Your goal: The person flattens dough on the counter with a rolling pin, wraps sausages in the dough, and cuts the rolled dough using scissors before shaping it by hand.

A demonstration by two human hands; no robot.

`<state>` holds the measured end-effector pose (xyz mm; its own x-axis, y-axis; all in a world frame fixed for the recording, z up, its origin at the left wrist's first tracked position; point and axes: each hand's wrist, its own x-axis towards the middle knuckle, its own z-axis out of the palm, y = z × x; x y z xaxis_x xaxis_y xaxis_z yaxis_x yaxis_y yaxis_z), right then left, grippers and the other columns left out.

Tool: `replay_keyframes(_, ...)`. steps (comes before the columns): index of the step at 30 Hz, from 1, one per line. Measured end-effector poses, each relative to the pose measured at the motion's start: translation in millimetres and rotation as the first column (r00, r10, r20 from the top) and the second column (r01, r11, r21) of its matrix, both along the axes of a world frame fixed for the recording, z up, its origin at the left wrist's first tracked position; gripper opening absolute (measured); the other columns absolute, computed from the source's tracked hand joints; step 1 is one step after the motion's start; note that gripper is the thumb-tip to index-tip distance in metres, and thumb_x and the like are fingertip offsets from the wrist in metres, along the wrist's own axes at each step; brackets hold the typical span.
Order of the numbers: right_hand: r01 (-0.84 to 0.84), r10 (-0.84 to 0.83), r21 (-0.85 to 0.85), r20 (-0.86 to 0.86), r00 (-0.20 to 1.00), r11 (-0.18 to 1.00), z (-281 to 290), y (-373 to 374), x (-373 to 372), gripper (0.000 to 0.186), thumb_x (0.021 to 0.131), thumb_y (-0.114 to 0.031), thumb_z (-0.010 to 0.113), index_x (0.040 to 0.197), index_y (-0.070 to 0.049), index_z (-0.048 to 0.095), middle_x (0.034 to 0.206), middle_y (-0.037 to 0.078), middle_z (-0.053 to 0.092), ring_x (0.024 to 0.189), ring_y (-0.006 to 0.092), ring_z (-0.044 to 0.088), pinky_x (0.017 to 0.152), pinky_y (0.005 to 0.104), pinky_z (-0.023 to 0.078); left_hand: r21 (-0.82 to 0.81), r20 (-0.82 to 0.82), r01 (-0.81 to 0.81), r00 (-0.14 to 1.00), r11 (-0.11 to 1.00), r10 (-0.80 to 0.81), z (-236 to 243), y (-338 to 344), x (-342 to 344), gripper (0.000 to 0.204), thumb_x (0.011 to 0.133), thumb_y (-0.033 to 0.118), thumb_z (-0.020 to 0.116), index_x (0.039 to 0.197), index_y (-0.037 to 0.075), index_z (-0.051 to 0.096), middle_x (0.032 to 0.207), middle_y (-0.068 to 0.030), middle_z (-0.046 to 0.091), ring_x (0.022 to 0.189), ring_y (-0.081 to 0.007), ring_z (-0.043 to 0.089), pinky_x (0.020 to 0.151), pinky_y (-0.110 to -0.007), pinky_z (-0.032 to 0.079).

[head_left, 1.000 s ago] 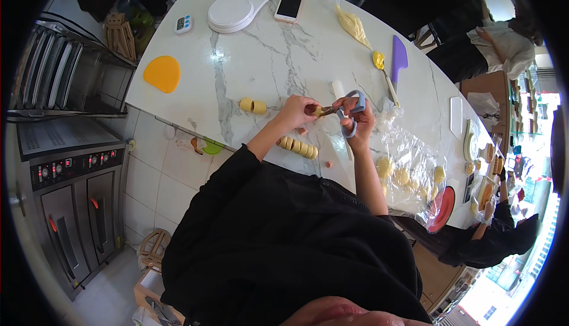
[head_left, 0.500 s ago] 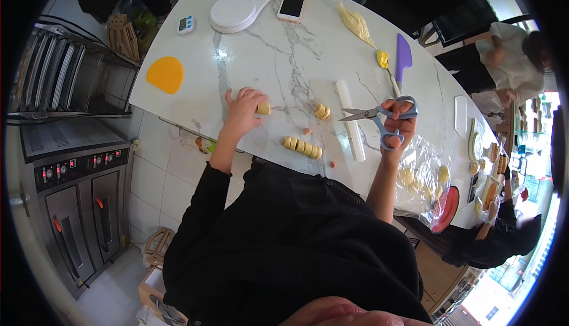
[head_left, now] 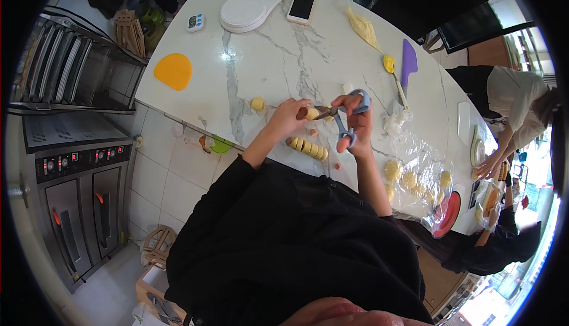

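My left hand [head_left: 289, 117] is closed around a small yellow dough roll [head_left: 310, 114], its fingertips on the near side. My right hand [head_left: 359, 125] grips light-blue-handled scissors [head_left: 345, 125], whose blades reach the dough roll in my left fingers. Whether the blades cut into it is too small to tell. To the left, a single dough piece [head_left: 258, 104] stands on the marble table [head_left: 261, 59]. Closer to me lies a row of sliced dough [head_left: 307, 148], with small pinkish bits [head_left: 338, 166] nearby. A white rolling pin [head_left: 348, 89] is mostly hidden behind my right hand.
A yellow scraper [head_left: 173, 72], timer [head_left: 195, 22], white scale [head_left: 244, 10] and phone [head_left: 301, 8] lie along the far left. A piping bag [head_left: 363, 26] and purple spatula [head_left: 409, 60] sit far right. Plastic film [head_left: 421, 172] covers dough balls; two people work at right.
My left hand has let go of the dough piece at left, moved right and taken hold of another. My right hand has brought the scissors leftward to it.
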<state>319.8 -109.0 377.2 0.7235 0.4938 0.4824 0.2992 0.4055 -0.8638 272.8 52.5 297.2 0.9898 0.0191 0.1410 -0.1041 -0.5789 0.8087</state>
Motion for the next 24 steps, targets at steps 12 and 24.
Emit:
replay_keyframes(12, -0.068, 0.056, -0.113, -0.102, 0.993, 0.991, -9.2, 11.2, 0.8, 0.077, 0.045, -0.052, 0.073, 0.094, -0.008, 0.035, 0.083, 0.002, 0.036, 0.089, 0.0204, 0.046, 0.077, 0.0328, 0.038, -0.153, -0.085, -0.058, 0.995, 0.987, 0.045, -10.1, -0.8, -5.2, 0.028, 0.058, 0.007, 0.066, 0.086, 0.006, 0.060, 0.071, -0.0096, 0.057, 0.070, -0.0248, 0.054, 0.065, -0.032, 0.044)
replay_keyframes(24, 0.239, -0.239, 0.014, -0.003, 0.971, 0.971, 9.4, -8.5, 15.1, 0.058, 0.055, -0.051, 0.069, 0.078, -0.004, 0.043, 0.074, 0.007, 0.049, 0.077, 0.0206, 0.053, 0.069, 0.0310, 0.040, -0.003, 0.055, -0.058, 0.997, 0.998, 0.058, 0.3, 6.7, -13.0, 0.043, 0.058, 0.007, 0.067, 0.100, 0.011, 0.057, 0.098, -0.0082, 0.054, 0.087, -0.0255, 0.051, 0.072, -0.030, 0.043)
